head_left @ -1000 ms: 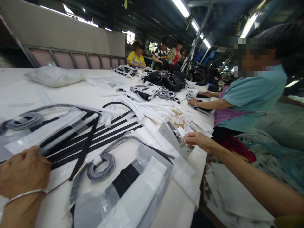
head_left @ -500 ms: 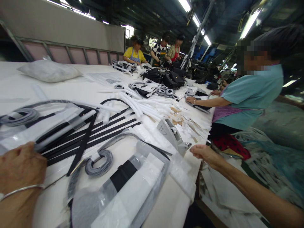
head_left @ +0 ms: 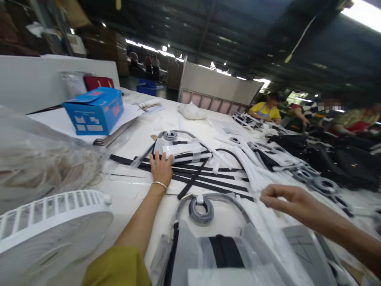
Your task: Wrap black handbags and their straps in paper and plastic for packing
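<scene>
My left hand [head_left: 161,169] lies with spread fingers at the near edge of a flat bundle of grey and black bag pieces in clear plastic [head_left: 187,149], with a grey coil [head_left: 170,136] at its far end. Long black strips [head_left: 208,174] run under and beside that hand. Over the white foam tubes [head_left: 253,167], my right hand [head_left: 279,198] is raised with its fingers pinched together; anything between them is too small to make out. Directly before me lies a second grey and black bundle [head_left: 226,252] with a grey coil [head_left: 201,210]. The grey tape dispenser [head_left: 300,248] stands below my right forearm, blurred.
A white fan [head_left: 53,230] and a clear plastic bag [head_left: 44,159] take up the left side. Behind them, a blue box [head_left: 95,111] rests on stacked sheets. Black bags [head_left: 336,159] are piled at the right, with co-workers [head_left: 266,109] beyond the table.
My view has swung to the left, bringing the fan and blue box into sight. My right hand has moved away from the tape dispenser, over the foam tubes. My left hand's fingers are now spread.
</scene>
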